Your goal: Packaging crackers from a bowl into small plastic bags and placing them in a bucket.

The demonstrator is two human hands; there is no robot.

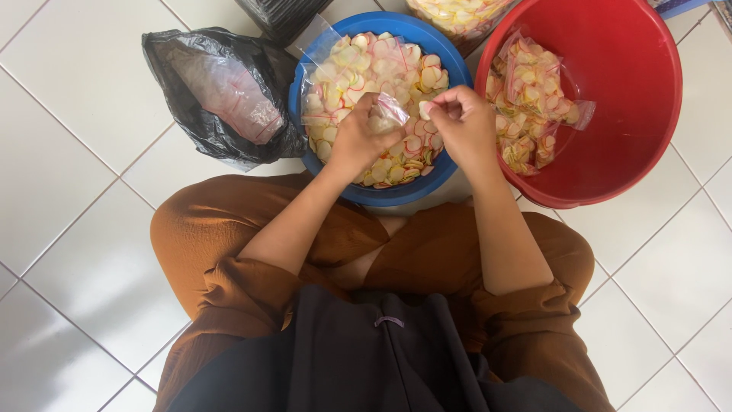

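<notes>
Her left hand (358, 137) pinches a small clear bag (387, 113) open above the blue bowl (450, 65) of crackers (366, 61) while the right hand (461, 122) holds a few at its mouth, seemingly mid-fill; next comes steady dropping in.

Both forearms forward, converging; left hand (360, 137) in a closed grip; right hand (461, 126) fingertips pinched

Small clear bag (387, 113): thin plastic, crumpled, held above the blue bowl (450, 65). Crackers (358, 61): flat, round, pale yellow and white with red rims, loosely heaped, filling the bowl. One cracker (425, 110) is pinched at the bag's mouth.
</notes>
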